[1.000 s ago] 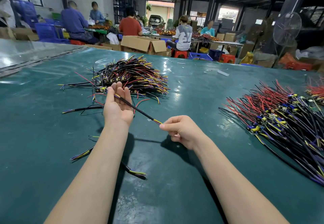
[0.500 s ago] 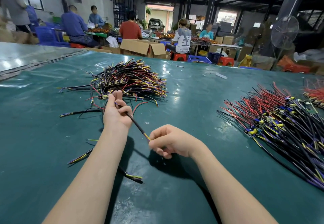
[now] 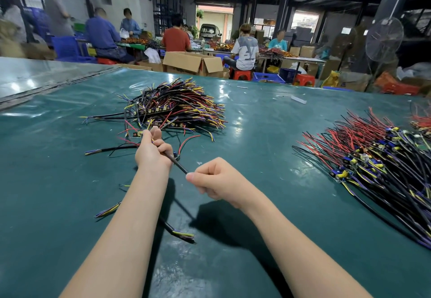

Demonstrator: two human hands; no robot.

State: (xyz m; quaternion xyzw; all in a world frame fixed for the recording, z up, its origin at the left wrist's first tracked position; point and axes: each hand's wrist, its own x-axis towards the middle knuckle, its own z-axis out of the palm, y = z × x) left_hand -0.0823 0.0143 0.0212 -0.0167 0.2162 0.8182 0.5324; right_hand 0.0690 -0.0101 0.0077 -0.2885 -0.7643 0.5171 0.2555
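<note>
Green table mat [image 3: 256, 134] bearing a large heap of red-and-black wired boards [image 3: 377, 165] at right and a smaller multicoloured wire heap [image 3: 177, 109] at centre. Above the mat, just before the smaller heap, the left hand [image 3: 152, 152], fingers curled, grips a black cable [image 3: 179, 166]; the right hand [image 3: 217, 179] pinches its near end between thumb and curled fingers

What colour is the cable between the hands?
Black sheath; the cable shows best in the head view.
</note>
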